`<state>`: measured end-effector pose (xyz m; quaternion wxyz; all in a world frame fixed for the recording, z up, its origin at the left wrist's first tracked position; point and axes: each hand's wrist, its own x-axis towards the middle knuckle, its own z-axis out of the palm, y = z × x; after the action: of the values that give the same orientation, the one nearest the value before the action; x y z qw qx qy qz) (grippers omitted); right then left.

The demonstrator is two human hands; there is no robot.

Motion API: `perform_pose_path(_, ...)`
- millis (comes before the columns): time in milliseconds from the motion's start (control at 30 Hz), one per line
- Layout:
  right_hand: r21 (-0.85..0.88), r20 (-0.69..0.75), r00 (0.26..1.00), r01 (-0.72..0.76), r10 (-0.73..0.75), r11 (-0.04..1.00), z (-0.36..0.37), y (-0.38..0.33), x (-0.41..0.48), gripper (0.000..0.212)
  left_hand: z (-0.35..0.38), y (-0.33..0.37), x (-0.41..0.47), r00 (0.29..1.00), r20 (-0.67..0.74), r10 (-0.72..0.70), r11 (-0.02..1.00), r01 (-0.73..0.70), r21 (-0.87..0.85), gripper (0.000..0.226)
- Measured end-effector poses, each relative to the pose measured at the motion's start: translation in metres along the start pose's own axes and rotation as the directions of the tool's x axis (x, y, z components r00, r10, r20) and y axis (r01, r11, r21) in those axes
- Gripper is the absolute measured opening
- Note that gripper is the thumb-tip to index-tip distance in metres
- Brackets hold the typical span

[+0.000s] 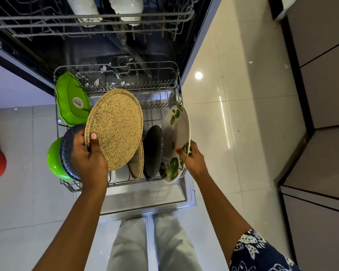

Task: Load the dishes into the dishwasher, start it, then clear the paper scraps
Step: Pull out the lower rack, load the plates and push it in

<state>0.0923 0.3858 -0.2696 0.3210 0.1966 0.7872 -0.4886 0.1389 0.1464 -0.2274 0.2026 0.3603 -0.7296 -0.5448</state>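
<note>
Pale trousers (pixel 129 247) and a dark patterned sleeve (pixel 258 251) frame two bare forearms reaching over the grey wire lower rack (pixel 117 67).

The left hand (pixel 88 155) pinches a round tan speckled plate (pixel 115 130) at its near rim, thumb flat on the face and fingers curled behind. The plate is tilted and held above the rack, not seated. Just left of this hand sit a dark grey speckled dish (pixel 68 145) and a bright green bowl (pixel 54 159); whether the hand carries them or they rest in the rack corner I cannot tell.

The right hand (pixel 193 160) curls its fingers over the rim of a white plate printed with green leaves (pixel 177 132), which stands on edge at the rack's outer side.

Between the hands, a second tan plate (pixel 137 165) and a black speckled plate (pixel 153 149) stand in slots.

Risks, as I judge them:
- A rim-only pinch may let the tan plate slip and strike the standing plates below.
- The leaf plate, so close to the side wire, could miss its slot and lean or tip outward.
- White paper scraps (pixel 103 68) beyond both hands, at the rack's far end, could wash into the drain if the machine starts first.
</note>
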Motion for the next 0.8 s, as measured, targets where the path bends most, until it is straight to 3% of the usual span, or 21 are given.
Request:
perform_pose_path(100,-0.042,-0.211,0.962,0.167,-0.172,0.985,-0.006,-0.015,-0.002,0.064,0.001,0.004,-0.002,1.000,0.010,0.003,1.000,-0.003,-0.003,0.029)
perform_pose_path(200,-0.223,-0.388,0.792,0.416,-0.472,0.881,-0.014,-0.055,-0.003,0.055,0.000,0.015,0.003,1.000,0.020,0.008,0.997,-0.007,-0.082,0.028)
perform_pose_path(233,-0.223,-0.359,0.775,0.471,-0.521,0.854,-0.013,-0.073,-0.002,0.054,-0.001,0.021,0.007,0.999,0.022,0.024,0.994,-0.021,-0.107,0.029)
perform_pose_path(300,-0.162,-0.183,0.814,0.529,-0.552,0.833,-0.009,-0.109,0.004,0.058,-0.003,0.035,0.018,0.999,0.027,0.047,0.988,-0.042,-0.147,0.026)
perform_pose_path(400,0.027,0.153,0.888,0.434,-0.433,0.900,0.008,-0.150,0.018,0.074,0.002,0.051,0.040,0.997,0.069,0.017,0.960,0.003,-0.279,0.010)
perform_pose_path(467,0.298,0.219,0.913,0.273,-0.344,0.915,0.014,-0.166,0.031,0.068,0.009,0.053,0.056,0.994,0.097,-0.043,0.917,0.078,-0.390,0.012)
perform_pose_path(533,0.342,0.203,0.922,0.249,-0.330,0.906,0.010,-0.173,0.042,0.051,0.015,0.046,0.069,0.986,0.110,-0.125,0.892,0.160,-0.423,0.014)
perform_pose_path(600,0.237,0.143,0.918,0.331,-0.369,0.914,0.006,-0.174,0.053,0.035,0.022,0.027,0.084,0.981,0.140,-0.137,0.946,0.172,-0.275,0.015)
perform_pose_path(700,0.107,-0.030,0.913,0.407,-0.406,0.907,0.002,-0.167,0.066,0.029,0.023,-0.017,0.097,0.951,0.257,-0.171,0.983,0.148,0.105,0.020)
perform_pose_path(800,-0.044,-0.200,0.884,0.422,-0.422,0.906,0.001,-0.155,0.075,0.015,0.013,-0.051,0.085,0.943,0.266,-0.201,0.856,0.037,0.516,0.044)
